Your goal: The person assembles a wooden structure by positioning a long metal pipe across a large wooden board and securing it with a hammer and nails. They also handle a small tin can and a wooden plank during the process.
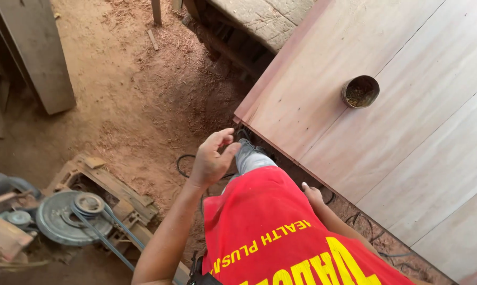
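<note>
A person in a red shirt [281,227] stands at the corner of a broad surface of pale reddish wooden panels [386,132], looking down. The left hand [212,158] is raised over the dirt floor just off that corner, empty, its fingers [223,136] loosely curled with the thumb apart and gripping nothing. The right hand [312,194] hangs low beside the shirt, close under the panel edge; only part of it shows, and whether it is clenched or slack cannot be told. Nearest on the panels is a small round tin can [360,91], standing upright well in from the corner, open at the top with dark bits inside, touched by neither hand. The boards lie flat and joined edge to edge, with a row of small dark marks, perhaps nail heads, near the long edge; no tool is in hand, so any work on them looks paused. Below the corner a dark cable [185,163] loops across the sawdust-strewn floor [127,100]. Farther left sit a grey belt-driven pulley wheel [72,216] in a wooden frame and a leaning plank [38,53].
</note>
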